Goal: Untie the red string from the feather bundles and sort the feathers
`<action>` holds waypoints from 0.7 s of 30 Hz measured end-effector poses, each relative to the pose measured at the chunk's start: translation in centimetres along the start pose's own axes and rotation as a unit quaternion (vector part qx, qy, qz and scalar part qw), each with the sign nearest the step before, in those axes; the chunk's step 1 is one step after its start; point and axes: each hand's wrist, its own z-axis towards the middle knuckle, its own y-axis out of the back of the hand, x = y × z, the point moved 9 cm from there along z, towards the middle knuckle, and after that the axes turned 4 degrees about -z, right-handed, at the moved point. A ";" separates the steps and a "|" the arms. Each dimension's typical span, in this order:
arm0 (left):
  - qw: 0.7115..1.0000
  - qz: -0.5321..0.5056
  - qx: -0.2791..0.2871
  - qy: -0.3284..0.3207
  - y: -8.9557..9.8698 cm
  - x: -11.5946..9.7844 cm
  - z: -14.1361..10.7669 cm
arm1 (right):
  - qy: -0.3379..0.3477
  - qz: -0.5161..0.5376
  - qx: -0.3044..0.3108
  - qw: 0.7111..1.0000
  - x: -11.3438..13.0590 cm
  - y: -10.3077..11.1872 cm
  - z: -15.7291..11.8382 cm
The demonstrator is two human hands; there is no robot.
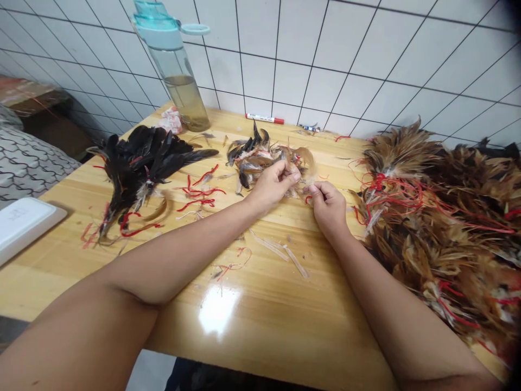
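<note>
My left hand [277,183] is closed in a pinch in front of a small pile of mixed feathers [256,157] at the middle of the table. Just right of it, my right hand [325,202] is closed too, thumb against fingers. Pale feather wisps show around both fingertips, but what each hand grips is too small to make out. Black feather bundles [142,157] lie to the left, with red strings [199,190] beside them. Brown feather bundles [439,217] tied with red string fill the right side.
A water bottle [179,76] stands at the back left near crumpled tissue [170,119]. A red-and-white marker [264,118] lies by the tiled wall. Clear strips [280,251] lie before my hands on the wooden table [260,315]. A white box [26,225] is at far left.
</note>
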 end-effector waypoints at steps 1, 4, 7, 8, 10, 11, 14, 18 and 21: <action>1.000 0.008 -0.006 -0.010 0.2 -0.1 0.0 | -0.013 0.013 -0.006 1.000 -0.4 0.1 0.1; 0.999 0.029 -0.010 -0.023 0.4 -0.2 0.0 | -0.069 0.062 -0.028 0.995 -1.8 0.4 0.2; 0.999 0.047 0.000 -0.024 0.2 -0.2 0.0 | -0.070 0.073 -0.032 0.994 -2.0 0.4 0.2; 0.998 0.049 0.003 -0.024 0.1 -0.3 -0.1 | -0.059 0.067 -0.027 0.996 -1.8 0.3 0.2; 0.998 0.053 0.008 -0.024 0.0 -0.3 -0.1 | -0.035 0.051 -0.016 0.998 -1.3 0.0 0.2; 0.998 0.056 0.009 -0.022 0.0 -0.3 -0.1 | -0.026 0.045 -0.010 0.999 -1.1 -0.1 0.2; 0.998 0.068 0.010 -0.013 0.0 -0.1 -0.1 | -0.019 0.041 0.009 0.999 -0.9 -0.6 0.1; 0.997 0.074 0.027 -0.009 -0.3 0.2 -0.1 | -0.024 0.050 0.030 0.998 -0.9 -1.1 0.1; 0.996 0.082 0.038 -0.013 -0.5 0.2 -0.2 | -0.015 0.065 0.041 0.997 -0.6 -1.4 0.0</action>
